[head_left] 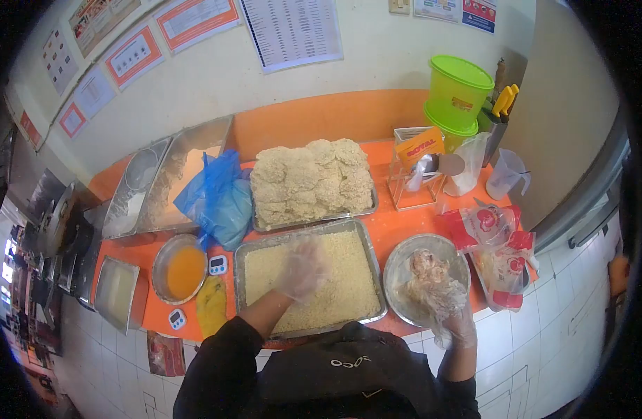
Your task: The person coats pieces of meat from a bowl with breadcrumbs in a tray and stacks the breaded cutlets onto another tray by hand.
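Observation:
My left hand (304, 269), in a clear plastic glove, is over the metal tray of pale crumbs (378, 293); its fingers are blurred. On the right, my right hand (459, 322), also gloved, is at the lower right rim of a round metal bowl (393, 272). Crumpled clear plastic lies under and around its fingers, which are hard to make out. Pale pinkish pieces (428, 267) sit in the bowl. Behind the crumb tray, a second tray is heaped with crumb-coated pieces (310, 178).
At left are a bowl of orange liquid (185, 272), a blue plastic bag (223, 199), a flour bin (185, 174), two timers and a yellow cloth (211, 307). At right stand green tubs (459, 94), a wire rack (408, 185), a measuring jug (506, 174) and red-and-clear packets (492, 227).

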The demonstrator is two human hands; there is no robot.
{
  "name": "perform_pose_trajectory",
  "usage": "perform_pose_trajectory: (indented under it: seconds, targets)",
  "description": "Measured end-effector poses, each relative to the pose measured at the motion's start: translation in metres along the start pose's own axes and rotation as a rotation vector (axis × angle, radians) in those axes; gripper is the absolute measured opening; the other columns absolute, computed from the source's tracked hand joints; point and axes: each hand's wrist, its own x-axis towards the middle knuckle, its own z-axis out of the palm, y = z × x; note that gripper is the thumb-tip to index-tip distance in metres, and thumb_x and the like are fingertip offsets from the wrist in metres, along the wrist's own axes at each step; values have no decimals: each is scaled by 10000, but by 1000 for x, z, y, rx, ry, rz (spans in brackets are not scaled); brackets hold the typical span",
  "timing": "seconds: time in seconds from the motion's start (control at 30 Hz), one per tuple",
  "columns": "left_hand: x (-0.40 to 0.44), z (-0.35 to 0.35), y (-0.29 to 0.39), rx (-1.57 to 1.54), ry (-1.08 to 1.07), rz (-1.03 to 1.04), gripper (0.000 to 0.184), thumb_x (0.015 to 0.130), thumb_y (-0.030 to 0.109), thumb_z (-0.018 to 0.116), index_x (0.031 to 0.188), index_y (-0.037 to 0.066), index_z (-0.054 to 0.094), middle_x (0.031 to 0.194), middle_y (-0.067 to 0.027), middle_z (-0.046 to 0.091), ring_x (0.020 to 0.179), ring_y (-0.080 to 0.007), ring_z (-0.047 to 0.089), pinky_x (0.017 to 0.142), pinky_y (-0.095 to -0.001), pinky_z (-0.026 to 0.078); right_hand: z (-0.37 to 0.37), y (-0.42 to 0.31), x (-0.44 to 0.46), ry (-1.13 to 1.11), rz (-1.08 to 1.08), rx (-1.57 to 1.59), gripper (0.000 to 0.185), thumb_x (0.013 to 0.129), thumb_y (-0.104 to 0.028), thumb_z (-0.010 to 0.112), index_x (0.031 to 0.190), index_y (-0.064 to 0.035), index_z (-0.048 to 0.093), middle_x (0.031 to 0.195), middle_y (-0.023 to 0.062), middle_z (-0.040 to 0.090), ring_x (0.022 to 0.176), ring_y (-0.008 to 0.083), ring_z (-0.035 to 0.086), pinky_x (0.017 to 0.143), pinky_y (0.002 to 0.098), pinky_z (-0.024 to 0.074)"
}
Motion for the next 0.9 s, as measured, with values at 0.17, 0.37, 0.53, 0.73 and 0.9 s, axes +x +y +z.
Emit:
perform_pose_trajectory:
  seconds: [0.17, 0.37, 0.53, 0.73, 0.9]
  targets:
    - [-24, 5, 33, -642, -40, 70, 609, 870, 305, 508, 1341, -62, 393, 1361, -241, 451, 1284, -365, 409, 1113, -440, 249, -29, 32, 2, -32, -121, -456, 330, 830, -52, 684, 1141, 5, 589, 1089, 75, 623, 940, 148, 592, 809, 300, 512]
    - [-54, 15, 15, 756, -56, 808, 552, 909, 196, 440, 1373, -90, 353, 1405, -202, 418, 1342, -258, 359, 1162, -351, 186, -16, 31, 4, -40, -118, -324, 351, 812, -43, 702, 1140, 1, 588, 1067, 71, 627, 917, 155, 596, 796, 300, 514]
    - [-29, -32, 42, -426, -432, 124, 509, 925, 241, 439, 1341, -51, 417, 1415, -204, 392, 1326, -295, 367, 1127, -464, 248, -1, 21, 6, -42, -88, -198, 359, 819, -47, 694, 1155, -1, 577, 1082, 72, 622, 948, 160, 590, 824, 300, 508]
    - [-18, -27, 38, 306, -279, 165, 500, 905, 160, 409, 1331, -103, 383, 1360, -254, 422, 1287, -387, 389, 1110, -468, 262, -13, 21, 7, -81, -124, -352, 381, 811, -20, 690, 1172, -1, 568, 1104, 75, 614, 972, 163, 586, 842, 298, 503]
    - [10, -73, 43, -722, -271, -483, 531, 926, 162, 391, 1388, -91, 323, 1437, -259, 337, 1355, -384, 298, 1131, -437, 228, 2, 10, 2, -4, 77, 153, 423, 809, -19, 692, 1207, -4, 547, 1123, 79, 609, 982, 162, 585, 849, 300, 503]
